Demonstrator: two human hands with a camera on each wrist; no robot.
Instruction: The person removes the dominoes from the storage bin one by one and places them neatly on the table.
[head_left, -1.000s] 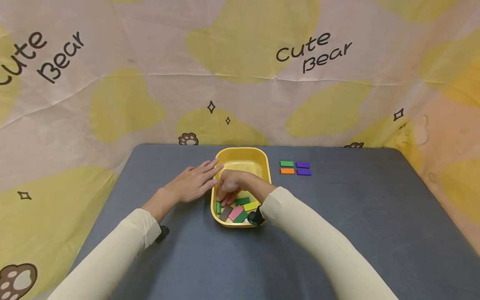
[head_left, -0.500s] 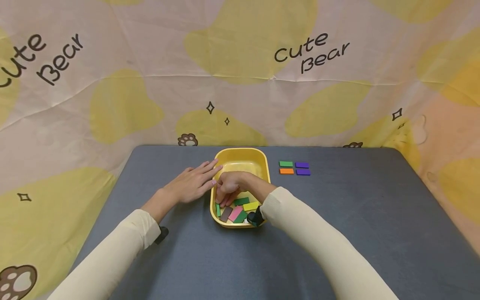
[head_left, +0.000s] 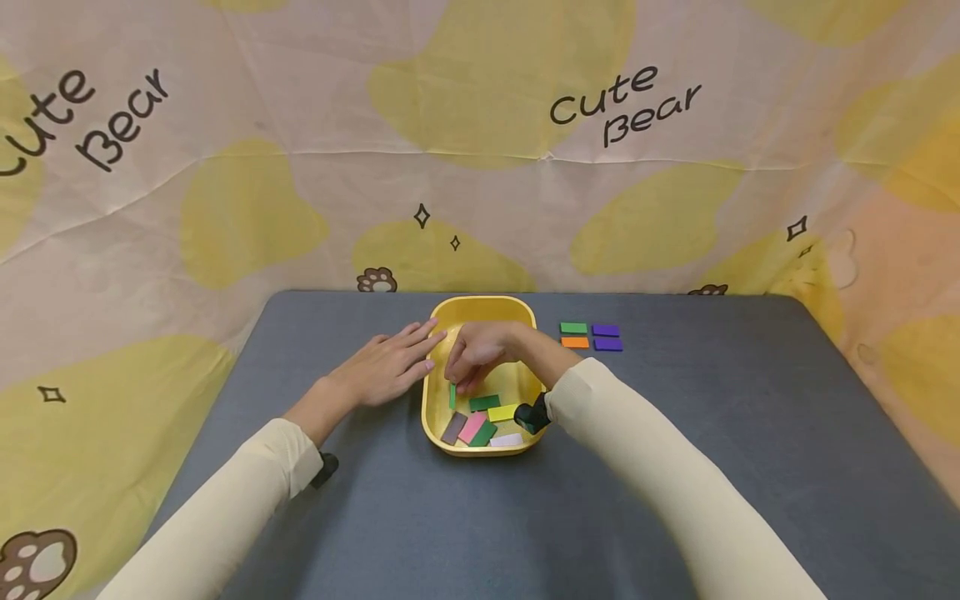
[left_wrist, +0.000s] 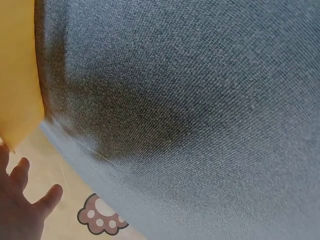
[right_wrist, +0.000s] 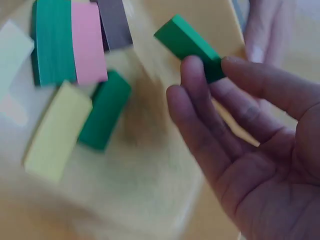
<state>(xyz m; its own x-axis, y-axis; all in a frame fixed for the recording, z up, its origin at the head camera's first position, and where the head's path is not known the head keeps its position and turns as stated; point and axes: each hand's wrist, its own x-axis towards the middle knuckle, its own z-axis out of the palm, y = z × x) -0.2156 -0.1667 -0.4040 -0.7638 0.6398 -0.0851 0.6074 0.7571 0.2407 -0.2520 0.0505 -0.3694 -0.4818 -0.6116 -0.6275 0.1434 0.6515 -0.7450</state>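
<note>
Between thumb and fingertips my right hand [head_left: 483, 352] pinches a green block [right_wrist: 190, 47] above the yellow tray [head_left: 430, 417]; in the right wrist view the block juts out past the fingers. My left hand [head_left: 390, 364] lies with fingers spread and straight, its fingertips at the tray's left rim. Lying in the near half of the tray are a dark green block [head_left: 484, 403], a yellow block [head_left: 502, 412], a dark brown block [head_left: 453, 427], a pink block [head_left: 472, 427], a second dark green block [head_left: 483, 432] and a white block [head_left: 506, 440].
Right of the tray, on the grey table [head_left: 675, 400], lie a green block [head_left: 573, 328], an orange block [head_left: 575, 342] and two purple blocks [head_left: 606, 331] in two rows. A patterned cloth [head_left: 480, 167] hangs behind the table.
My right hand has lifted the green block from the tray's left side and moved up and slightly right with it. The white block now shows fully. My left hand has stayed put.
</note>
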